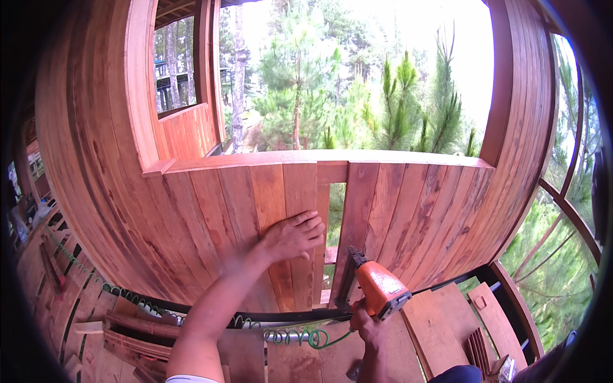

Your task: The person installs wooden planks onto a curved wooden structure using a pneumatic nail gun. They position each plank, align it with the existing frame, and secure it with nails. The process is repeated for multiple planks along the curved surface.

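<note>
My left hand (295, 235) lies against a vertical reddish wall plank (301, 185), its fingers extended toward the plank's right edge and holding nothing. Beside that edge a narrow upright gap in the wall lets the outside show through. Low on the right side of the gap, my right hand (366, 324) grips an orange nail gun (382, 287) by its handle. The gun's dark nose and magazine (348, 274) are up against the boards by the gap; exact contact of the tip cannot be told. A green coiled air hose (316, 338) runs up to the handle.
Above the planks runs a wooden sill (255, 159) under a large window opening, with trees outside. Loose board pieces (137, 341) lie on the plank floor at left. More boards (501, 329) and a small stack of strips (477, 350) are at right, near gaps in the floor.
</note>
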Demonstrator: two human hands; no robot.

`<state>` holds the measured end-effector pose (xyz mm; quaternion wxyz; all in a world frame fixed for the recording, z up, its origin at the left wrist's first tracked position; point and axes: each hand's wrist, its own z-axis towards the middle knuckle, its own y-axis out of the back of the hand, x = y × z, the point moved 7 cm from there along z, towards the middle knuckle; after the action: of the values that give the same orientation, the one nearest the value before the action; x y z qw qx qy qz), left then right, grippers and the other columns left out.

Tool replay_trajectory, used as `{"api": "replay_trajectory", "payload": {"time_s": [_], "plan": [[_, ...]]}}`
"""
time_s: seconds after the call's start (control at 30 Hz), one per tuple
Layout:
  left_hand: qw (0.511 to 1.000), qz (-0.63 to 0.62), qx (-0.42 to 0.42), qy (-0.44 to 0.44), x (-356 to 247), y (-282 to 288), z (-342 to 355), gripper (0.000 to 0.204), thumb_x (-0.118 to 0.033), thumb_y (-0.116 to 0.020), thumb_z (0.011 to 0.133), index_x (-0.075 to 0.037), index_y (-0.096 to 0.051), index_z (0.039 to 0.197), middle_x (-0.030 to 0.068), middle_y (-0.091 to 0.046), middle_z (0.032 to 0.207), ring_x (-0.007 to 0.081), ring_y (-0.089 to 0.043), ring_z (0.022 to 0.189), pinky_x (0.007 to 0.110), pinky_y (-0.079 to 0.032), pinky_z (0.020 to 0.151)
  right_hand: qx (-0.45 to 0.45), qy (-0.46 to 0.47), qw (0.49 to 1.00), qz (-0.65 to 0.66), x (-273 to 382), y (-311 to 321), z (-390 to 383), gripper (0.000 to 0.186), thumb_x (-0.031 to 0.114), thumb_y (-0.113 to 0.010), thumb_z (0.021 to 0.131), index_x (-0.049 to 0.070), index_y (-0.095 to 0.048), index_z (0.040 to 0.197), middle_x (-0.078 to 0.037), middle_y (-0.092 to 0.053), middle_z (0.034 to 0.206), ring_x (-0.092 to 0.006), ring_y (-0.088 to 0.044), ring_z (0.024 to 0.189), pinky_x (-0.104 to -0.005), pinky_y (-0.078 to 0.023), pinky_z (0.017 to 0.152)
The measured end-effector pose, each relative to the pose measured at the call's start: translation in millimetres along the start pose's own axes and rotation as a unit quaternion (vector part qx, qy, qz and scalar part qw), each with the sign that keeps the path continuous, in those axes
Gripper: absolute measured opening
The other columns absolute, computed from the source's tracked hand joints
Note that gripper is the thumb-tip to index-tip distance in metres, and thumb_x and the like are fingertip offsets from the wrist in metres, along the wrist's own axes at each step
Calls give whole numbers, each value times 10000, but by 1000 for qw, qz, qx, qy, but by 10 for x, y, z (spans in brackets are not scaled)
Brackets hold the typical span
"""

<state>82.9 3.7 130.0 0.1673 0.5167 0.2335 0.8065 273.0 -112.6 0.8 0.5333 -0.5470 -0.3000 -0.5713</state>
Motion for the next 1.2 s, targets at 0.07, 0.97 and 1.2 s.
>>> {"api": "replay_trajectory", "payload": {"time_s": [0.07,0.97,1.2], "plan": [[998,-14,47,-30,10,41,32,539,-461,-740,647,-143,-572,1048,18,-531,1164,203,-453,1256,425,-187,1227,6,-1,1000,-13,-89,44,-9,138,32,-658,829,33,-583,945,-8,-569,771,-88,-531,589,-266,-438,524],[966,73,223,-112,78,22,-453,713,-639,-554,799,-152,-480,1315,9,-446,1391,210,-255,1420,601,-123,1201,-114,-19,988,99,19,673,8,171,37,-624,849,-10,-556,998,-64,-590,787,-150,-605,668,-338,-550,670],[975,106,179,-76,24,-62,-291,701,-702,-610,689,-135,-549,1098,40,-543,1137,226,-445,1229,558,-188,1185,-109,-4,991,81,5,651,-45,181,35,-623,843,-18,-565,1006,-70,-600,793,-154,-613,681,-331,-552,667]]}}
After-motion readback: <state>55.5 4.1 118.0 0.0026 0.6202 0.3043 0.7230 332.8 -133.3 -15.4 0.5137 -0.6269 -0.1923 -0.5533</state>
